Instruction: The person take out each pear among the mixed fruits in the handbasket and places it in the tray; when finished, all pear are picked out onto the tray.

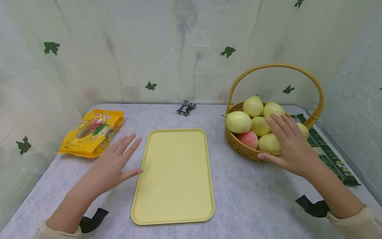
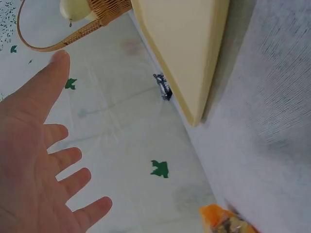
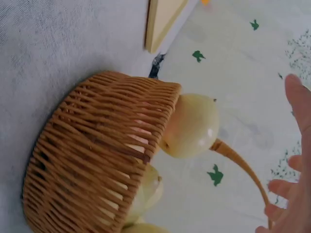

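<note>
The left hand (image 1: 111, 166), fingers spread, hovers beside the yellow tray (image 1: 174, 176), which lies mid-table; the right hand (image 1: 293, 151), also spread, hovers at the wicker basket (image 1: 241, 150) of pale green fruit (image 1: 238, 121), near the table's (image 1: 244, 202) back right corner. A dark green package (image 1: 337, 166) lies along the right edge, a small black wrapped packet (image 1: 186, 108) at the back edge, a yellow bag (image 1: 89, 136) by the back left corner.

sleeves (image 1: 356, 223): cream-beige, both sides | bands (image 1: 314, 208): black, curved — one each side | hands (image 1: 111, 166) — bare
</note>
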Demonstrator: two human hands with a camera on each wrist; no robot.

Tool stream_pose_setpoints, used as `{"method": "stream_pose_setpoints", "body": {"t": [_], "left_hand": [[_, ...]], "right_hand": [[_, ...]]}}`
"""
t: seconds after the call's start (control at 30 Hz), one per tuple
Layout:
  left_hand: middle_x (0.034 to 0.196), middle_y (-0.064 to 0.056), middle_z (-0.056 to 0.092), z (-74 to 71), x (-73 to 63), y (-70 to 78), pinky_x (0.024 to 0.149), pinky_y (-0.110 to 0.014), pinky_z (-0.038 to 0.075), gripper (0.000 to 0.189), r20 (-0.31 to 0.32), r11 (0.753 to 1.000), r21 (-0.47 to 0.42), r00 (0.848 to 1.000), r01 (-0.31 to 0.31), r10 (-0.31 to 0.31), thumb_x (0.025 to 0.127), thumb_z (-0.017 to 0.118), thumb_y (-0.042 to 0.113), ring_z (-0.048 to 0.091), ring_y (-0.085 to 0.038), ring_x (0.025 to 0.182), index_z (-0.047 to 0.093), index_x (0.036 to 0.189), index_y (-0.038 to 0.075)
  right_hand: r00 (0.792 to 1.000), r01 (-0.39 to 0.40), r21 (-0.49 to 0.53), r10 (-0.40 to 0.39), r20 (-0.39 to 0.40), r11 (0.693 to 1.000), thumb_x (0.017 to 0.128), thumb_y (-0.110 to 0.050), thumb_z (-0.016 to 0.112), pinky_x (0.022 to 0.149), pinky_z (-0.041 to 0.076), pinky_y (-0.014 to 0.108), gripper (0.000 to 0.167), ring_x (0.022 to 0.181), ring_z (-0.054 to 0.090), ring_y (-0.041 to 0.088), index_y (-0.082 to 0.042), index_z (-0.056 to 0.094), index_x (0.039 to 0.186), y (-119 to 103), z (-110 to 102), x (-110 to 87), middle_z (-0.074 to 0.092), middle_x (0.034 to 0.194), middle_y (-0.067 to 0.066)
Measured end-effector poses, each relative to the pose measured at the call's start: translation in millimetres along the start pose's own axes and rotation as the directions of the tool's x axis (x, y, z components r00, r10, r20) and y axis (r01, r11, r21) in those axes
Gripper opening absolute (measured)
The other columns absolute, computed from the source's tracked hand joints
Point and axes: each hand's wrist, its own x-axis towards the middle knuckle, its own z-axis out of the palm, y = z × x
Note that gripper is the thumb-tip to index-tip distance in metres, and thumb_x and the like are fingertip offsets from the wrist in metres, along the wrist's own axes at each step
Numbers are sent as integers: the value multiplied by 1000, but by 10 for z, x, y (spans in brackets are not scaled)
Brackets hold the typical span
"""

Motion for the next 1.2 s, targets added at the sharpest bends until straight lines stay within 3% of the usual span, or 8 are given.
{"method": "stream_pose_setpoints", "body": {"t": [0.13,0.23,0.37,0.6,0.7,0.83,0.97,1.2], "left_hand": [[145,-15,18,163,-31,-39,94,-55,28,85,69,984,-156,994,92,-82,83,57,49,27,-38,124,10,146,15],[144,-17,18,271,-49,-56,95,-57,25,84,154,940,-285,977,186,-146,85,52,52,24,-40,125,9,146,14],[142,-22,19,363,-68,-64,94,-60,24,83,235,869,-407,952,280,-196,86,50,52,22,-42,125,11,145,8],[136,-24,24,502,-100,-79,85,-51,40,81,350,709,-559,898,429,-267,86,57,42,42,-41,110,15,143,3],[135,-22,27,562,-111,-89,86,-49,40,80,377,658,-593,882,463,-282,86,58,41,42,-39,111,16,143,3],[134,-18,30,625,-118,-100,88,-47,39,80,388,592,-649,877,478,-284,86,59,39,40,-34,113,16,143,3],[133,-18,31,670,-126,-104,90,-43,38,79,381,509,-722,883,469,-273,85,62,33,38,-31,114,17,142,1],[131,-20,32,719,-151,-100,78,-23,45,76,357,390,-811,897,436,-260,84,65,19,44,-30,104,19,141,-2]], "right_hand": [[993,54,54,-48,-111,997,81,-66,42,103,16,48,87,123,27,38,2,32,134,5,89,112,34,134,20],[985,73,101,-56,-165,992,82,-62,45,101,21,47,84,120,31,38,4,34,133,26,161,182,36,131,22],[988,26,155,-2,-153,988,83,-61,44,99,23,48,83,120,30,37,2,30,135,54,278,228,35,131,22],[988,-13,211,45,-146,977,81,-64,44,98,24,51,88,121,30,37,3,29,136,99,504,292,34,134,21],[989,-34,236,67,-133,971,79,-64,47,98,25,49,89,121,32,36,2,29,136,117,591,317,34,134,20],[991,-66,263,95,-98,962,77,-56,59,98,26,49,88,122,32,35,1,29,136,142,673,340,34,135,19],[989,-110,285,134,-65,952,71,-36,76,98,26,48,89,122,31,34,-1,27,137,137,733,368,33,135,18],[982,-169,349,188,-21,922,70,-25,78,95,27,52,89,121,30,34,1,25,136,117,821,432,31,135,19]]}}
